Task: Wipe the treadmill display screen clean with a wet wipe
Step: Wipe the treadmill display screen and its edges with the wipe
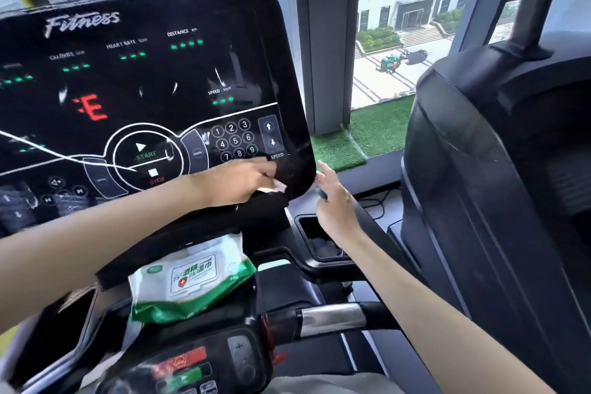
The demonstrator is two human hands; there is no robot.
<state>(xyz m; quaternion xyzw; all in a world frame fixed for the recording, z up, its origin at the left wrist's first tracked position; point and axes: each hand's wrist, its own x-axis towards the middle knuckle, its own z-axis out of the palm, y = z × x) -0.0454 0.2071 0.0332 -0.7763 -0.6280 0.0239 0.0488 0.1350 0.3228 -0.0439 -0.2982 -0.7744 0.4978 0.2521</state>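
Where the view is nearest, a control pod (pixel 192 368) with red and green buttons sits at the bottom edge, and a handlebar (pixel 332 320) with a silver band runs off to its right. Just beyond the pod, a green and white pack (pixel 192 278) lies on the console ledge; its flap is shut, so nothing of its contents shows. To its left a tray (pixel 57 326) holds a dark flat thing, perhaps a phone. To its right a cup well (pixel 319 240) has something dark and crumpled at the bottom, too dim to name.

Past the pack, the left hand (pixel 243 181) reaches across to the lower right corner of the display (pixel 144 89). Its fingers are closed on a white wipe (pixel 275 187), which is pressed against the black panel just under the number keys and the SPEED label. Only a small bunch of the wipe shows beyond the fingertips.

The right hand (pixel 335 201) is beside that same corner, just off the panel's edge, with fingers loosely spread and pointing up. It holds nothing, and whether it touches the edge I cannot tell. The two hands are near each other, the corner between them.

Higher on the display, green dashes glow under the labels, a red E shows at left, and pale streaks cross the glass. To the right stands another dark machine (pixel 499 169). Farthest off, a window (pixel 399 25) looks down on a pale building, with a strip of green turf (pixel 361 134) along the sill.
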